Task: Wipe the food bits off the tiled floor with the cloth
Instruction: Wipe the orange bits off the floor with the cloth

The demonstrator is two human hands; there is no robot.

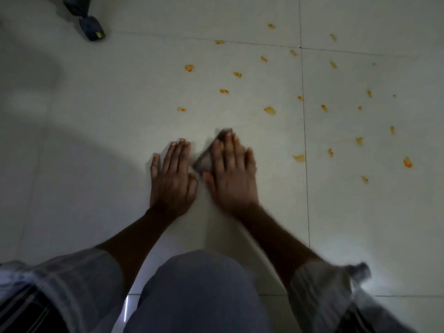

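A small dark grey cloth (204, 162) lies flat on the pale tiled floor (108, 104), mostly hidden under my right hand (231, 176), which presses on it with fingers spread forward. My left hand (171, 176) rests palm-down on the bare tile just left of the cloth, fingers together, holding nothing. Several orange food bits (269, 110) are scattered over the tiles ahead and to the right, the nearest one (299, 158) a short way right of my right hand. My right hand looks slightly blurred.
A dark object like a wheeled furniture foot (92, 31) stands at the far left. Grout lines (304, 121) cross the floor right of the hands. My knee (199, 292) and rolled sleeves fill the bottom of the view.
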